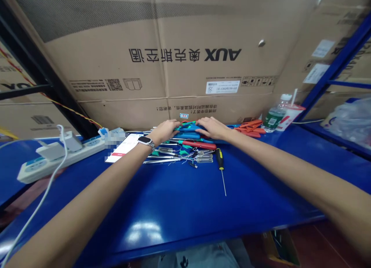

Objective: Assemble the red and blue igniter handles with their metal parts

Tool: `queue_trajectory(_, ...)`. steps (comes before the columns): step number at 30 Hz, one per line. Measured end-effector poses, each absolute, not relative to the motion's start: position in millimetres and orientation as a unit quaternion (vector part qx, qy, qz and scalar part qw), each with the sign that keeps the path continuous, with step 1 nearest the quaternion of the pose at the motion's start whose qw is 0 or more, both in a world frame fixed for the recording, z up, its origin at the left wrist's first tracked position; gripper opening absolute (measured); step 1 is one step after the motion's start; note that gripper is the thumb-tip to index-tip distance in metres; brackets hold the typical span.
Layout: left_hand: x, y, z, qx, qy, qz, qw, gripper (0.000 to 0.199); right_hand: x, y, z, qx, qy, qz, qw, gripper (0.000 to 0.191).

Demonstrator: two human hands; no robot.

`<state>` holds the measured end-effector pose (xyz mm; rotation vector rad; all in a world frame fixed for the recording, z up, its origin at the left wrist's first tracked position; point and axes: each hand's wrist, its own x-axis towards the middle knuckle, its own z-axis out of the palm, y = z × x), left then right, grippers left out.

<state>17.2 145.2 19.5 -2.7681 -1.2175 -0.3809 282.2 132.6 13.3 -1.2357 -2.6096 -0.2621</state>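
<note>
My left hand point(166, 131), with a watch on its wrist, reaches to the back of the blue table. My right hand point(213, 128) faces it from the other side. Both have curled fingers around a heap of blue-handled tools point(188, 135); their working ends are hidden. Just in front lie a red-handled tool point(199, 145) and several clear-handled screwdrivers point(204, 158) with thin wires among them. A yellow-and-black screwdriver point(220, 160) lies apart, its tip towards me. Orange-handled tools point(251, 127) are piled to the right of my right hand.
A large cardboard box point(179, 78) stands behind the table point(179, 206). On the left are a white power strip point(87, 144) with chargers and cable, and a white card point(123, 147). A green-labelled bottle point(272, 119) and a cup point(286, 119) stand at the back right.
</note>
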Motion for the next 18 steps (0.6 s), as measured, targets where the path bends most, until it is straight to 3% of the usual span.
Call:
queue_trajectory(5,14,141,11,-0.91,-0.369,-0.164,0.097,0.03,289,123,8,-0.432,-0.871,-0.124,0.199,0.034)
queue_trajectory(8,9,123,15,-0.906,-0.343,-0.223,0.111,0.028,294,99,9,-0.436,-0.857,-0.087,0.261,0.023)
queue_trajectory(10,9,110,18,-0.912,-0.314,-0.242,0.1,0.023,294,81,9,-0.421,-0.872,-0.06,0.24,0.015)
queue_trajectory(18,21,92,10,-0.95,-0.277,-0.105,0.097,0.017,282,69,3,-0.425,-0.894,-0.088,0.108,0.02)
